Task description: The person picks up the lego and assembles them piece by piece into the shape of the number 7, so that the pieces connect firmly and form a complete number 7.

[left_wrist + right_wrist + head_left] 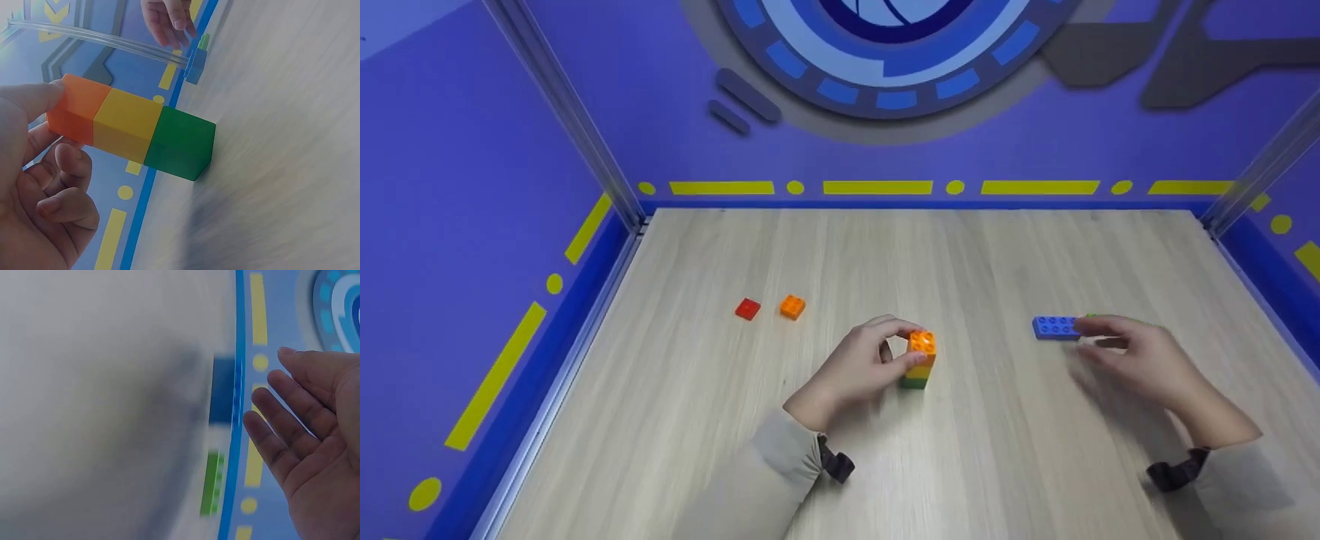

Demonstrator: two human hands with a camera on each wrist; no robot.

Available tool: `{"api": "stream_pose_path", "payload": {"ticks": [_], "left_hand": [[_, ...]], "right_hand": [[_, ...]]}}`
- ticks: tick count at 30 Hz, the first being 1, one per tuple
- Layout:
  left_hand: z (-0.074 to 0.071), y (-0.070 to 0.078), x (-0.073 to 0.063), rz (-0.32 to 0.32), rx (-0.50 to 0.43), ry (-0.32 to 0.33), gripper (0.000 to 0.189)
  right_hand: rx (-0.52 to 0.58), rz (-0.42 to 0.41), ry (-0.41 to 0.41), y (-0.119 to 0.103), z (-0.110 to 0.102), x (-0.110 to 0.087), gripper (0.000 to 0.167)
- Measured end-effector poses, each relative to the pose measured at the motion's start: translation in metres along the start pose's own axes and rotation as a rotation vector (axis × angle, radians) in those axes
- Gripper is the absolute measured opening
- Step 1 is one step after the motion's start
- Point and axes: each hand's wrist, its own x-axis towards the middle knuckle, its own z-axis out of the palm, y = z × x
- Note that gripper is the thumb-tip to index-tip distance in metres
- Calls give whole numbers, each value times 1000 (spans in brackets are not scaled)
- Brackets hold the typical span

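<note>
Left hand (855, 367) pinching the three-brick stack (919, 371) (green lowermost, on my remote feed), centre of head frame, right hand (1144, 360) empty, fingers loosely extended, near the blue brick (1054, 328), frame right.

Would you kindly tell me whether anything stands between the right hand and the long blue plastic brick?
Nothing visible stands between the right hand and the long blue plastic brick; the green studded plastic brick lies beside the blue one, not in between.
</note>
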Motion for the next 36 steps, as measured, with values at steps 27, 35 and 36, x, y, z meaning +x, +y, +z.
{"api": "stream_pose_path", "payload": {"ticks": [27, 35, 36], "left_hand": [[-2, 2, 0, -23, -2, -7, 36], [-2, 2, 0, -26, 9, -14, 36], [-3, 2, 0, -29, 11, -14, 36]], "right_hand": [[-87, 236, -54, 83, -33, 15, 68], [-135, 208, -88, 84, -30, 20, 63], [-137, 206, -88, 84, -29, 21, 62]]}}
